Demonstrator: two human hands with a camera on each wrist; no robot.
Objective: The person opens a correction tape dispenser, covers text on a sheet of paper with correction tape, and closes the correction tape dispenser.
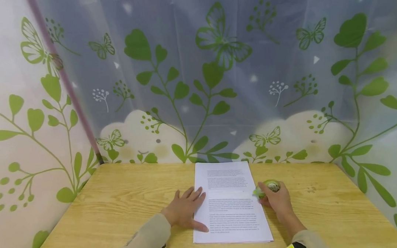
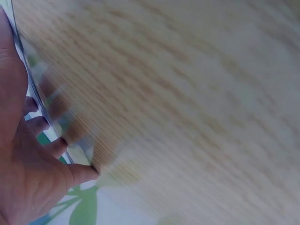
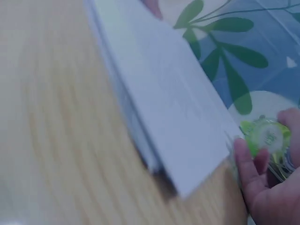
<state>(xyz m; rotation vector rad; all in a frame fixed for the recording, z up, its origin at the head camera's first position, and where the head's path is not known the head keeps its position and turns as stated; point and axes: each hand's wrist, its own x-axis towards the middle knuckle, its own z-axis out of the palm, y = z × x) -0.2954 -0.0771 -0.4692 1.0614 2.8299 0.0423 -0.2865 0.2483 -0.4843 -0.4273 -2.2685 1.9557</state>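
Observation:
A stack of printed paper (image 1: 230, 215) lies upright on the wooden table, lines of text facing up. My left hand (image 1: 185, 210) rests spread on its left edge, fingers over the sheet and thumb near the lower corner. At the right edge, my right hand (image 1: 279, 202) grips a translucent green correction tape (image 1: 271, 186) between thumb and fingers, its tip at the paper's side. In the right wrist view the correction tape (image 3: 268, 137) shows a round clear body beside the sheet's edge. A pale blank band crosses the text about halfway up.
The wooden table (image 1: 128, 193) runs back to a hanging curtain (image 1: 170, 84) printed with green leaves and butterflies. A small dark-spotted mark (image 1: 311, 189) shows on the table to the right of the right hand.

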